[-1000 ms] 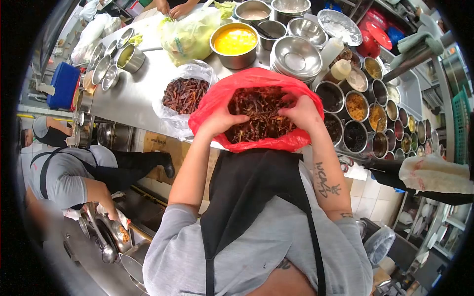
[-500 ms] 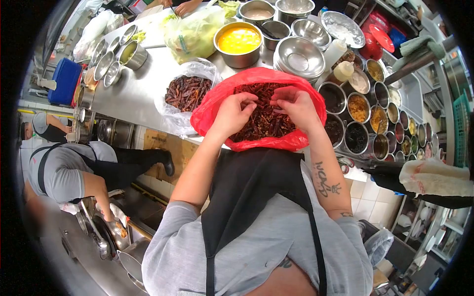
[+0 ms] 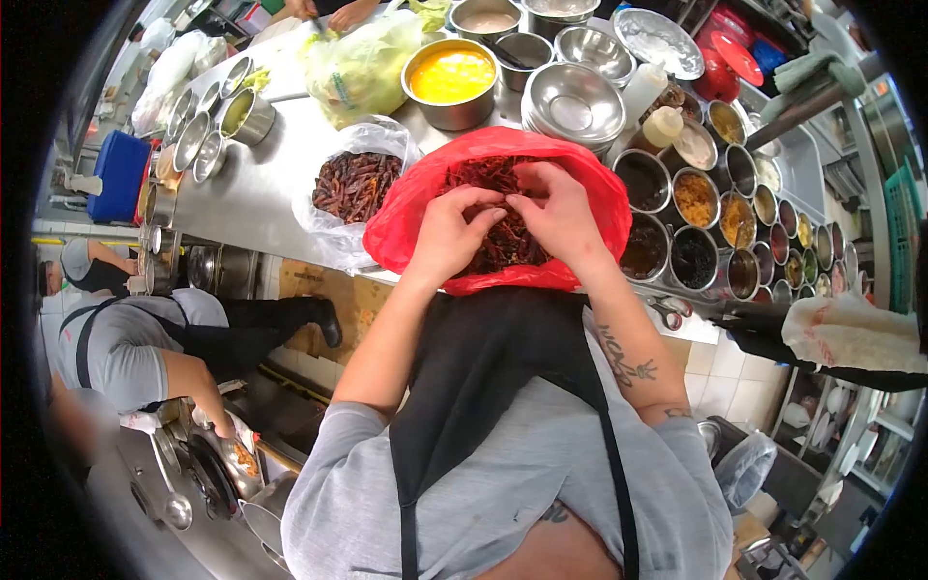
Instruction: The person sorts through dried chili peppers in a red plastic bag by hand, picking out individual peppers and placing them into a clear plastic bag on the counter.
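Dark-red chillies (image 3: 495,173) lie beneath left hand (image 3: 450,235) and right hand (image 3: 563,218), grips nearly pinched, contents unclear.

And bright white light bounced off the long silver steel worktable (image 3: 227,188)! Square white floor tiles (image 3: 716,394) showed at right, a flat brown cardboard sheet (image 3: 307,282) lay at left, grey metal shelving (image 3: 833,462) lined the far right.
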`<state>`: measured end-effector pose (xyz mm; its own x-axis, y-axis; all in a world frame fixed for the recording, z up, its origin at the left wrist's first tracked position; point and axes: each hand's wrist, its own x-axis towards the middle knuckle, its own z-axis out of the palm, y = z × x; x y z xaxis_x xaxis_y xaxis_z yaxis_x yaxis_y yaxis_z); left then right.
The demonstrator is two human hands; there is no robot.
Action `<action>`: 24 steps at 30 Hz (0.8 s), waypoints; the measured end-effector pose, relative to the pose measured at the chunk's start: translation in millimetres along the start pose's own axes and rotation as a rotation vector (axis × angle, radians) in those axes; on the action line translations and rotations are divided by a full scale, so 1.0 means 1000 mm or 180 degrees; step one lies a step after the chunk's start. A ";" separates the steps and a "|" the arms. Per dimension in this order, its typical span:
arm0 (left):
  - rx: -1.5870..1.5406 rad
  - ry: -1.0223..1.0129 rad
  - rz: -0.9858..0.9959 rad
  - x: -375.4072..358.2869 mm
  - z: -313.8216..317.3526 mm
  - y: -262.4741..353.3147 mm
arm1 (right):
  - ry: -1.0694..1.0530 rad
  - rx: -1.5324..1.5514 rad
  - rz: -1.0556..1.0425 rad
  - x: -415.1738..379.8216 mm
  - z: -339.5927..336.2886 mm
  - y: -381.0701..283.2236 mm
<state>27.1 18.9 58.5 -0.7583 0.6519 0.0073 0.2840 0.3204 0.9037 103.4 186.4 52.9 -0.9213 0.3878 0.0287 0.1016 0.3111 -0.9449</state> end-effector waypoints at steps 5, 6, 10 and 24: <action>0.0232 -0.0067 -0.0215 -0.008 -0.007 -0.008 | -0.0333 -0.2004 -0.0850 -0.004 -0.007 -0.016; 0.0156 -0.0064 -0.0357 -0.011 -0.008 -0.011 | -0.0352 -0.2164 -0.0767 -0.006 -0.009 -0.024; -0.0597 0.0212 -0.0278 -0.024 -0.009 0.000 | -0.0397 -0.2432 -0.0493 -0.005 -0.012 -0.033; -0.0064 0.0131 -0.0074 -0.028 -0.011 0.032 | -0.0838 0.0241 0.0009 -0.003 -0.023 -0.039</action>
<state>51.4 3.4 91.6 -0.7881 0.6155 0.0034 0.2546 0.3209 0.9122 111.0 192.5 97.2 -0.9879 0.1465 -0.0503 0.0849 0.2407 -0.9669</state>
